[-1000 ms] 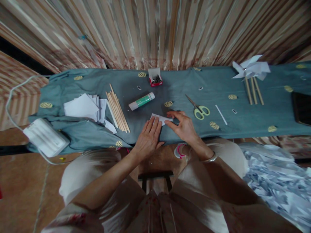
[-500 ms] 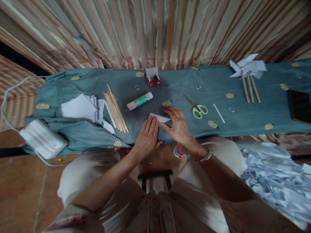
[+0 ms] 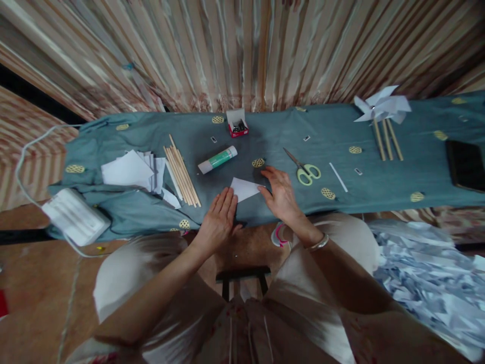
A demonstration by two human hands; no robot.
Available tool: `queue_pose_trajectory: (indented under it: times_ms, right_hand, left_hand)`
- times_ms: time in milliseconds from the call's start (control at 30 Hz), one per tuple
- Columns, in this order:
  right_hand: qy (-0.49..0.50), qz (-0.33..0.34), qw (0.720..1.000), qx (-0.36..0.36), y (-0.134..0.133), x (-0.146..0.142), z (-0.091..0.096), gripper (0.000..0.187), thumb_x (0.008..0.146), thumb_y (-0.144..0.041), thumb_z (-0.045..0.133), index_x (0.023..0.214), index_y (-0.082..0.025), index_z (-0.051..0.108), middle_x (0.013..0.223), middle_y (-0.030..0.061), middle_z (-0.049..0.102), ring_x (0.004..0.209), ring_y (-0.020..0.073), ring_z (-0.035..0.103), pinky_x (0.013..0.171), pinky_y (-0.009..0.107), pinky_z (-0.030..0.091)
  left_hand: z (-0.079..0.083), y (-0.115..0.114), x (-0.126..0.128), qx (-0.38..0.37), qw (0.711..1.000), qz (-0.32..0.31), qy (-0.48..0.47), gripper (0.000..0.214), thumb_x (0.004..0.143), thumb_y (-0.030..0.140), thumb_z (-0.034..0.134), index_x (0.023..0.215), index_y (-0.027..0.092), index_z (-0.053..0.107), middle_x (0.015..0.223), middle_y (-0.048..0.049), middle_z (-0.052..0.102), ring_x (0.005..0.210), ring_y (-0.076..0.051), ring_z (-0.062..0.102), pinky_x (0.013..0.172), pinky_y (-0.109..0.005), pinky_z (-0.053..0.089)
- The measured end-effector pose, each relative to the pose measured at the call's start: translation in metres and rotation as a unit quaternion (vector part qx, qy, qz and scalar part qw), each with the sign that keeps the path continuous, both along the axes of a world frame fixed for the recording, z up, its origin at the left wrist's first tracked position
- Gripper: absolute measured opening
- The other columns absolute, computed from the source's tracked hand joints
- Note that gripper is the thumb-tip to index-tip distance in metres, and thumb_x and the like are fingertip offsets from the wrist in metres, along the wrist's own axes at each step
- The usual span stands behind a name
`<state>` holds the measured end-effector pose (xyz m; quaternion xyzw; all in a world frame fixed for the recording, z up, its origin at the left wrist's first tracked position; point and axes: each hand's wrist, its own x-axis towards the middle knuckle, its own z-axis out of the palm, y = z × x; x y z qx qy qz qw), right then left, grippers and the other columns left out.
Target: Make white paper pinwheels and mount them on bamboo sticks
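Observation:
A folded white paper triangle (image 3: 244,189) lies on the blue-grey cloth (image 3: 265,151) near its front edge. My left hand (image 3: 220,218) rests flat with fingers stretched out, fingertips at the paper's lower left edge. My right hand (image 3: 279,193) lies on the cloth at the paper's right corner, fingers extended and touching it. A bangle sits on my right wrist.
On the cloth lie a glue stick (image 3: 219,159), a bundle of wooden sticks (image 3: 182,171), a stack of white paper (image 3: 131,169), a small red box of pins (image 3: 237,124), green-handled scissors (image 3: 306,169), and paper pinwheels on sticks (image 3: 382,114). A dark phone (image 3: 466,164) lies at the right, a white device (image 3: 74,216) at the left. Paper scraps (image 3: 428,273) cover the floor at the right.
The paper now shows as a wider triangle. My left hand has slid back off it toward me; my right hand stays at its right corner.

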<state>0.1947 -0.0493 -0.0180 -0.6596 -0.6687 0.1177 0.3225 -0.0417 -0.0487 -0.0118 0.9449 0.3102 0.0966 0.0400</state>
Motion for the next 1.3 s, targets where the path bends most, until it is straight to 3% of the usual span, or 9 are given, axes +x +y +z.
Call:
queue_pose_trajectory:
  times_ms: [233, 433, 600, 767, 900, 1000, 1067, 1200, 1300]
  right_hand:
    - [-0.027, 0.011, 0.999, 0.024, 0.0, 0.005, -0.003, 0.037, 0.097, -0.028, 0.049, 0.128, -0.013, 0.061, 0.138, 0.0179, 0.06, 0.127, 0.0319, 0.053, 0.112, 0.051, 0.042]
    - [0.007, 0.009, 1.0, 0.026, 0.0, 0.007, 0.004, 0.036, 0.098, -0.024, 0.041, 0.127, -0.016, 0.062, 0.135, 0.0163, 0.062, 0.126, 0.029, 0.055, 0.112, 0.049, 0.043]
    - [0.055, 0.068, 0.996, 0.0, 0.001, 0.002, 0.01, 0.038, 0.093, -0.038, 0.058, 0.127, -0.021, 0.062, 0.145, 0.0142, 0.055, 0.134, 0.0295, 0.051, 0.114, 0.05, 0.041]
    - [0.091, 0.088, 0.99, -0.065, 0.008, -0.007, 0.013, 0.026, 0.081, -0.023, 0.069, 0.106, -0.021, 0.071, 0.149, 0.0134, 0.053, 0.139, 0.0329, 0.048, 0.114, 0.053, 0.038]
    - [0.154, 0.101, 0.98, -0.077, 0.015, -0.007, 0.016, 0.01, 0.076, -0.017, 0.067, 0.084, -0.021, 0.071, 0.145, 0.0126, 0.057, 0.137, 0.0308, 0.051, 0.115, 0.052, 0.036]
    - [0.202, 0.11, 0.971, -0.07, 0.018, -0.006, 0.019, 0.011, 0.075, -0.017, 0.066, 0.082, -0.022, 0.072, 0.144, 0.0112, 0.058, 0.137, 0.03, 0.051, 0.116, 0.053, 0.034]
    - [0.229, 0.116, 0.965, -0.058, 0.02, -0.004, 0.023, 0.012, 0.075, -0.018, 0.066, 0.083, -0.024, 0.073, 0.144, 0.0088, 0.058, 0.138, 0.029, 0.05, 0.117, 0.053, 0.033]
    - [0.258, 0.124, 0.957, -0.04, 0.022, 0.0, 0.031, 0.009, 0.075, -0.02, 0.068, 0.081, -0.023, 0.074, 0.144, 0.0094, 0.058, 0.139, 0.0282, 0.049, 0.118, 0.051, 0.031]
    - [0.27, 0.125, 0.954, -0.039, 0.021, 0.001, 0.036, 0.01, 0.075, -0.019, 0.068, 0.081, -0.023, 0.074, 0.146, 0.011, 0.057, 0.139, 0.0284, 0.049, 0.117, 0.05, 0.032]
  left_hand:
    - [0.005, -0.019, -0.031, 0.001, 1.0, 0.025, -0.008, 0.079, 0.093, 0.026, 0.06, 0.156, 0.002, 0.019, 0.156, -0.0318, 0.035, 0.151, -0.041, 0.025, 0.117, -0.059, 0.036]
    - [0.003, -0.034, -0.046, -0.02, 0.998, 0.058, -0.033, 0.079, 0.096, 0.031, 0.056, 0.159, 0.011, 0.015, 0.159, -0.0263, 0.034, 0.152, -0.037, 0.026, 0.118, -0.059, 0.034]
    - [0.001, -0.036, -0.042, -0.052, 0.988, 0.104, -0.103, 0.068, 0.1, 0.035, 0.049, 0.159, 0.015, 0.021, 0.157, -0.0221, 0.041, 0.15, -0.034, 0.032, 0.119, -0.056, 0.033]
    - [0.004, -0.028, -0.032, -0.124, 0.962, 0.139, -0.197, 0.058, 0.101, 0.042, 0.047, 0.152, 0.015, 0.039, 0.15, -0.0194, 0.051, 0.145, -0.032, 0.041, 0.119, -0.054, 0.034]
    - [0.015, -0.017, -0.024, -0.236, 0.904, 0.217, -0.284, 0.064, 0.098, 0.053, 0.047, 0.146, 0.011, 0.048, 0.148, -0.0204, 0.053, 0.141, -0.032, 0.047, 0.119, -0.052, 0.034]
    - [0.026, -0.005, -0.015, -0.321, 0.831, 0.265, -0.369, 0.072, 0.095, 0.061, 0.049, 0.147, 0.011, 0.048, 0.147, -0.0191, 0.055, 0.14, -0.031, 0.048, 0.121, -0.049, 0.032]
    - [0.033, 0.005, -0.007, -0.367, 0.779, 0.279, -0.426, 0.081, 0.087, 0.067, 0.057, 0.145, 0.011, 0.05, 0.14, -0.0189, 0.061, 0.133, -0.032, 0.056, 0.116, -0.046, 0.039]
    - [0.042, 0.029, 0.007, -0.459, 0.708, 0.272, -0.463, 0.083, 0.068, 0.072, 0.073, 0.124, 0.011, 0.068, 0.119, -0.0162, 0.073, 0.109, -0.033, 0.07, 0.09, -0.04, 0.057]
    - [0.048, 0.045, 0.015, -0.555, 0.664, 0.257, -0.43, 0.071, 0.063, 0.072, 0.077, 0.098, 0.011, 0.077, 0.094, -0.0143, 0.078, 0.079, -0.027, 0.075, 0.068, -0.033, 0.057]
